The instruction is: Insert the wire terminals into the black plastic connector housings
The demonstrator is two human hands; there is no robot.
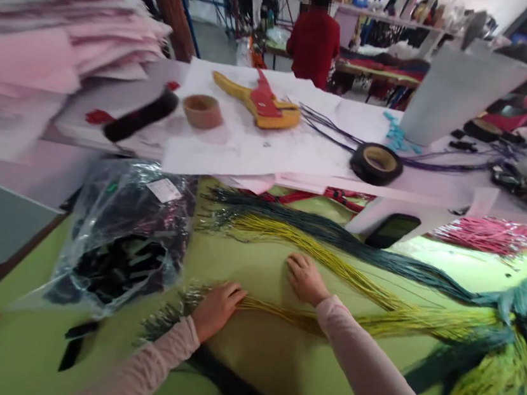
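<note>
My left hand (pixel 218 310) is over the near yellow wires (pixel 273 309), close to their shiny tips (pixel 191 292); fingers bent together and touching the bundle, but whether I'm pinching or just pressing, can't tell. My right hand (pixel 306 279) is half-curled, narrow, low over the green table (pixel 255 264) between the near yellow wires and the far yellow wires (pixel 308 248); can't tell if a strand sits in it. The near bundle runs right from my left fingers, passing by my right wrist.

To handle this well, I'd judge: light left pressure, strands flat and parallel, tips even, right hand combing out strays without tugging (thin wires tangle fast). Keep my left sleeve (pixel 173 343) off the dark wires (pixel 231 382) just below, so the bundles don't mix.
</note>
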